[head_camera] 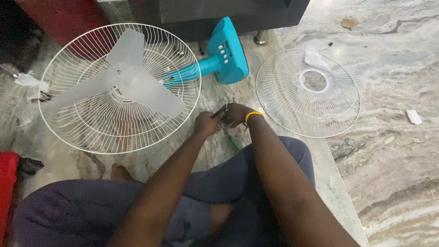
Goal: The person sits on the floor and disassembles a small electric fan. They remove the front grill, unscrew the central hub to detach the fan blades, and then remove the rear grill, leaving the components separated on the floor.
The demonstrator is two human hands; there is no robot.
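A: What's underfoot here?

B: A polished marble floor (393,151), grey and cream, veined. A person sits on it cross-legged in dark blue-grey trousers (219,187), with dark furniture (219,13) at twelve o'clock.

A: And the hands?

B: Both meet near the centre of the view. The left hand (206,123) is curled shut around the end of a small dark tool (218,113); what kind of tool, I can't tell. The right hand (237,114), with a yellow band (252,115) at the wrist, has its fingers closed on the same small thing, touching the left.

A: What lies around them?

B: At ten o'clock, a white wire fan guard holding a translucent three-blade fan (120,87), joined to a teal plastic stand with white buttons (224,52) at twelve. At two o'clock, apart from it, a second white wire guard with a ring centre (308,93) lies flat. A green-handled screwdriver (231,141) rests on the floor just below the hands.
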